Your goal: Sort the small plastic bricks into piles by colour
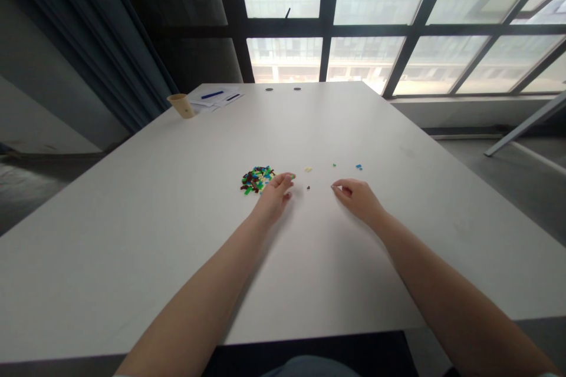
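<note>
On the white table (283,283) lies a pile of small coloured bricks (255,179), mostly green, dark red, blue and yellow. My left hand (276,194) is just right of the pile, its fingers closed on a small green brick (292,176). My right hand (356,197) is pinched low over the table; whatever its fingertips hold is too small to name. Between and beyond the hands lie yellow bricks (308,169), a small dark brick (308,188), a green brick (334,165) and blue bricks (359,166).
At the far left of the table stands a tan paper cup (182,107), beside papers (207,100) with a blue pen (212,95) on them. Two dark round discs (297,89) are at the far edge. Windows and a blue curtain are behind.
</note>
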Available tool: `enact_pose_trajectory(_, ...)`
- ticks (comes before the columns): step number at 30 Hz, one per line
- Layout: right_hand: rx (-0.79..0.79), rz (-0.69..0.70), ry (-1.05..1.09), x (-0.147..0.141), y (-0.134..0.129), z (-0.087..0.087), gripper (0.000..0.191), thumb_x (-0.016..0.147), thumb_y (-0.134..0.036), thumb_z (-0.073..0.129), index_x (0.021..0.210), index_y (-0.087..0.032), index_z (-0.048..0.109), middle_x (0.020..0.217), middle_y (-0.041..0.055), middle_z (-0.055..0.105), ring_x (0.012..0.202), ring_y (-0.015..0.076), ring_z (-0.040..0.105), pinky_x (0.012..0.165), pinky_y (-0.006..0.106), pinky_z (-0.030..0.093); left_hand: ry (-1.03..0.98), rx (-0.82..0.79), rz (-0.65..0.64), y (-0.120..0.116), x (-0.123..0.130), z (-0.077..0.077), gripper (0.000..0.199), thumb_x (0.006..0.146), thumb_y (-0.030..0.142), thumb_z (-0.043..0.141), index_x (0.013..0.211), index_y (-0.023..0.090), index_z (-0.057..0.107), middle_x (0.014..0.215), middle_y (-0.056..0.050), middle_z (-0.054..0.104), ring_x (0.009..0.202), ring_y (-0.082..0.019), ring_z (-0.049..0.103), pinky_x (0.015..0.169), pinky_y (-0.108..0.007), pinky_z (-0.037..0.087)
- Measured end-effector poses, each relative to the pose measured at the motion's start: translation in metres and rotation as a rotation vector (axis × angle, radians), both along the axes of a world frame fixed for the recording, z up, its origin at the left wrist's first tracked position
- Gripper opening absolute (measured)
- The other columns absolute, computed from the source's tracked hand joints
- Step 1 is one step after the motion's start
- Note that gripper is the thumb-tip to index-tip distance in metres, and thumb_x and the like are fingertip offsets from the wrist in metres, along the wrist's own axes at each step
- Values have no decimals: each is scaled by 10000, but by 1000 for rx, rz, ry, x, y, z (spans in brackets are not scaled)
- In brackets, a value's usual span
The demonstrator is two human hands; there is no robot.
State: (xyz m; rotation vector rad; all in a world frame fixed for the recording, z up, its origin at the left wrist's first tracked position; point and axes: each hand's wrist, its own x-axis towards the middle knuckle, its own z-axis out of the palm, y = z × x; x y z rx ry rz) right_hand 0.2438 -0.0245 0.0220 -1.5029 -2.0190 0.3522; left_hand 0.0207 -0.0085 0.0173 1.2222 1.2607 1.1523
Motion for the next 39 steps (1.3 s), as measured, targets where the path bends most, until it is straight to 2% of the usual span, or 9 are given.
enact_pose_trajectory(3,-1,6,-11,-1,1,-1,264,788,-315,454,780,-184,683,532,-10,498,517,110,427,551,226,332,-435,-230,-224,-27,25,15,368,817,538,440,832,200,587,1027,-56,605,826,-126,572,582,-232,423)
enact_pose_trajectory(6,-8,9,-6,-3,1,-1,258,788,-307,457,783,-181,682,531,-12,491,525,111,434,556,226,333,-708,-381,-274,-49,40,25,314,833,490,457,801,205,585,1034,-28,589,808,-94,563,573,-209,412)
enact_pose_trajectory(8,-11,12,3,-3,1,-1,252,784,-291,459,792,-177,683,536,-13,492,530,109,438,560,225,334,-785,-443,-283,-57,45,27,307,843,474,450,787,201,579,1019,-21,583,793,-82,556,577,-204,409)
enact_pose_trajectory(16,-5,12,13,-2,0,0,244,784,-286,467,796,-171,682,531,-14,488,526,111,438,560,230,338,-832,-476,-294,-62,47,27,341,837,492,441,770,183,568,974,-35,574,769,-85,542,594,-214,424)
enact_pose_trajectory(20,91,25,97,-4,-3,5,241,807,-280,463,829,-162,673,576,0,515,559,116,456,586,237,360,-813,-492,-293,-61,47,30,358,859,482,390,768,182,563,961,-33,570,757,-79,534,586,-201,420)
enact_pose_trajectory(25,286,148,285,-15,-19,23,183,810,-245,502,877,-175,658,615,-2,498,591,118,458,589,253,393,-1083,-580,-343,-60,46,26,273,826,416,504,755,163,578,841,1,582,712,-51,550,589,-176,422)
enact_pose_trajectory(28,347,246,334,-25,-31,32,151,775,-198,554,891,-185,650,641,0,520,608,119,471,597,265,409,-1160,-633,-331,-58,46,20,234,824,369,527,785,147,588,796,2,602,700,-57,576,587,-183,428)
enact_pose_trajectory(32,363,265,326,-34,-37,34,132,748,-177,587,862,-196,652,684,10,558,655,123,498,626,274,422,-1144,-656,-309,-57,47,17,208,837,331,518,814,137,589,771,5,618,638,-45,576,565,-184,423)
enact_pose_trajectory(39,311,245,293,-40,-30,29,128,747,-140,561,813,-187,661,681,7,547,645,111,486,614,254,412,-1056,-665,-246,-56,47,21,194,817,324,546,792,137,591,720,7,613,602,-46,561,526,-170,405)
